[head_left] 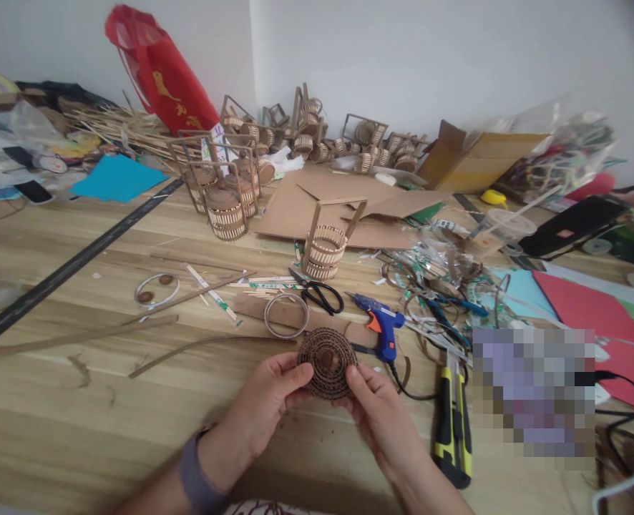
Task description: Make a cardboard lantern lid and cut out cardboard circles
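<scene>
A round coil of brown corrugated cardboard strip (315, 379) is held between my two hands, its flat spiral face up. My left hand (277, 390) pinches its left edge with the thumb on top. My right hand (373, 400) grips the right edge the same way. From the coil a loose strip (204, 342) trails left over the table. Just beyond lie a cardboard ring (286, 315), black-handled scissors (320, 293) and a blue glue gun (381, 322). Farther back stands a small basket of light sticks with a tall cardboard handle (325, 250).
A yellow-black utility knife (454, 422) lies right of my right hand, near the glue gun's cord. Several finished baskets (225, 211) stand at the back left. Flat cardboard (349, 200) covers the back middle. A long black bar (81, 265) crosses the left side.
</scene>
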A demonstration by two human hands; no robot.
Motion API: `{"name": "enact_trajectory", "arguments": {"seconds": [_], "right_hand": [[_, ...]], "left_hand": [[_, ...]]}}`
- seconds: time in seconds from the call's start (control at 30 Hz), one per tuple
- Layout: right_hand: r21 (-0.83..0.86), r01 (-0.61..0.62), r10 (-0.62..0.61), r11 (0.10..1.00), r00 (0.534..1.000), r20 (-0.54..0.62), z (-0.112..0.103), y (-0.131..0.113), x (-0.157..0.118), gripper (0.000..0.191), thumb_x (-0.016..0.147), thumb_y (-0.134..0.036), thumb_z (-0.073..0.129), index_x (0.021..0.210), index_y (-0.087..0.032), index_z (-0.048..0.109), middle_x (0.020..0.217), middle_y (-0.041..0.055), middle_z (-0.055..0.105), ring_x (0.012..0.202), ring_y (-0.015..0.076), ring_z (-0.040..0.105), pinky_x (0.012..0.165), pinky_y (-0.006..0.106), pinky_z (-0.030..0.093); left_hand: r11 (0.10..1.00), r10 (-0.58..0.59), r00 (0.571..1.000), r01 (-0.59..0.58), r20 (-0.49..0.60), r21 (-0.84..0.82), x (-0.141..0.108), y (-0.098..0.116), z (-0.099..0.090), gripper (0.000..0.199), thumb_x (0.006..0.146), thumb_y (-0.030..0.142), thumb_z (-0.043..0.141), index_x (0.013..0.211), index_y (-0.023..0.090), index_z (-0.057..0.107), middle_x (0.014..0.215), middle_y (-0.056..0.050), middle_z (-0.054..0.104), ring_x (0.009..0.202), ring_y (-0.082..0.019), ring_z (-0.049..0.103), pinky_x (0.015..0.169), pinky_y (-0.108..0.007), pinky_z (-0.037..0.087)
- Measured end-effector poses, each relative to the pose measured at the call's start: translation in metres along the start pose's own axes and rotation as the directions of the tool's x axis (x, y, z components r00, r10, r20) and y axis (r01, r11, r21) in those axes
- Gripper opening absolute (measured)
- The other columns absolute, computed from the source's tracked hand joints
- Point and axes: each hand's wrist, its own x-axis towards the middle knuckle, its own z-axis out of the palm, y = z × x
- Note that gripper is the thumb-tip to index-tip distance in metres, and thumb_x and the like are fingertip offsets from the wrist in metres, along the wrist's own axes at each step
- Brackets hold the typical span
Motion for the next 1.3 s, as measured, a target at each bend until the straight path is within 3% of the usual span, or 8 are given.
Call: {"name": "enact_trajectory", "arguments": {"seconds": [0.23, 0.47, 0.57, 0.8, 1.1, 1.3], "right_hand": [[-0.024, 0.019, -0.019, 1.000, 1.000, 0.000, 0.0010, -0.0003, 0.0001, 0.036, 0.073, -0.054, 0.081, 0.081, -0.018, 0.079, 0.074, 0.0058, 0.073, 0.064, 0.0160, 0.056, 0.061, 0.028, 0.045], [-0.073, -0.035, 0.036, 0.997, 0.999, 0.011, 0.0040, -0.0042, -0.0019, 0.033, 0.067, -0.047, 0.087, 0.082, -0.020, 0.078, 0.077, 0.0036, 0.072, 0.067, 0.0163, 0.057, 0.068, 0.030, 0.047], [-0.087, -0.049, 0.049, 0.995, 0.999, -0.003, 0.0049, -0.0041, -0.0021, 0.034, 0.065, -0.047, 0.087, 0.083, -0.019, 0.078, 0.078, 0.0038, 0.072, 0.068, 0.0164, 0.057, 0.070, 0.030, 0.048], [-0.111, -0.027, 0.029, 0.993, 0.999, 0.015, 0.0050, -0.0041, -0.0016, 0.033, 0.068, -0.047, 0.085, 0.080, -0.018, 0.077, 0.071, 0.0032, 0.070, 0.065, 0.0165, 0.056, 0.068, 0.031, 0.047], [-0.068, -0.066, 0.067, 0.995, 0.998, 0.014, 0.0042, -0.0020, -0.0015, 0.031, 0.067, -0.044, 0.087, 0.075, -0.017, 0.075, 0.067, 0.0007, 0.066, 0.065, 0.0150, 0.055, 0.067, 0.028, 0.047], [-0.079, -0.074, 0.077, 0.994, 0.997, 0.031, -0.0001, -0.0022, 0.0005, 0.037, 0.069, -0.053, 0.085, 0.081, -0.018, 0.077, 0.076, 0.0035, 0.070, 0.070, 0.0161, 0.057, 0.069, 0.029, 0.048]], "left_hand": [[1.000, 0.002, 1.000, -0.002, 0.008, -0.006, 0.0000, 0.0008, 0.0010, 0.041, 0.065, 0.043, 0.087, 0.090, 0.012, 0.077, 0.091, -0.011, 0.078, 0.089, -0.027, 0.070, 0.084, -0.039, 0.052], [1.000, 0.020, 0.990, -0.018, -0.140, 0.016, 0.0009, -0.0019, -0.0012, 0.044, 0.062, 0.043, 0.089, 0.093, 0.015, 0.076, 0.094, -0.010, 0.077, 0.087, -0.023, 0.068, 0.078, -0.033, 0.052], [0.999, 0.037, 0.991, -0.033, -0.126, 0.039, 0.0007, -0.0015, -0.0001, 0.045, 0.059, 0.041, 0.091, 0.093, 0.015, 0.076, 0.095, -0.009, 0.077, 0.088, -0.023, 0.068, 0.080, -0.034, 0.053], [0.993, 0.028, 0.989, -0.011, -0.146, 0.118, 0.0013, 0.0013, 0.0005, 0.046, 0.058, 0.041, 0.091, 0.093, 0.014, 0.077, 0.092, -0.008, 0.076, 0.078, -0.017, 0.063, 0.068, -0.026, 0.050], [0.997, 0.025, 0.989, -0.013, -0.146, 0.082, 0.0003, 0.0000, -0.0002, 0.045, 0.056, 0.039, 0.092, 0.090, 0.014, 0.078, 0.086, -0.006, 0.076, 0.076, -0.016, 0.063, 0.068, -0.026, 0.049], [0.999, 0.014, 0.992, -0.010, -0.126, 0.032, 0.0008, 0.0013, 0.0011, 0.046, 0.055, 0.040, 0.093, 0.089, 0.015, 0.077, 0.089, -0.007, 0.077, 0.077, -0.017, 0.065, 0.072, -0.028, 0.051]]}}
